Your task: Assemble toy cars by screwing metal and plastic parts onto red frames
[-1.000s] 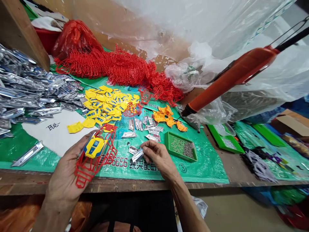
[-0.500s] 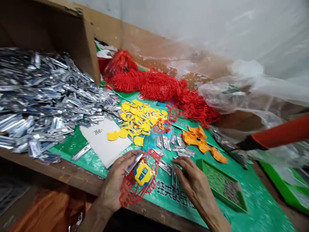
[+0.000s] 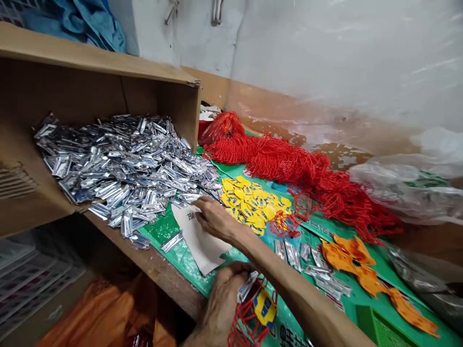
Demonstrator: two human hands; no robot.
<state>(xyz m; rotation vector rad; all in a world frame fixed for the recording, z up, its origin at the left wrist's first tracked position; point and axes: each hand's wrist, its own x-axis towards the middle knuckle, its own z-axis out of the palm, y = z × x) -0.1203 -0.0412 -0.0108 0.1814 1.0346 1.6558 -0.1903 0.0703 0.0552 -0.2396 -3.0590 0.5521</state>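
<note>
My left hand [image 3: 222, 301] is closed near the table's front edge. It holds a small silver foil packet [image 3: 247, 287] at the thumb, together with a red plastic net [image 3: 243, 324] and a yellow-and-blue piece [image 3: 265, 307] lying on the net. Stretched across the table, my right hand [image 3: 214, 217] has its fingers curled above a white paper sheet [image 3: 202, 246] with handwriting. Its fingertips are close to the edge of a big heap of silver foil packets [image 3: 137, 164]; what they pinch, if anything, is hidden. Beside this hand lies a pile of yellow pieces [image 3: 253, 200].
A cardboard box [image 3: 179, 106] on its side contains the packet heap. Red nets [image 3: 282, 159] are heaped along the wall. At right are loose packets [image 3: 292, 255], orange pieces [image 3: 365, 270] and a green tray [image 3: 383, 330]. White baskets [image 3: 36, 279] stand below the table.
My right hand has gone from the loose packets on the right to the paper beside the heap. My left hand still holds its things. The view has swung left.
</note>
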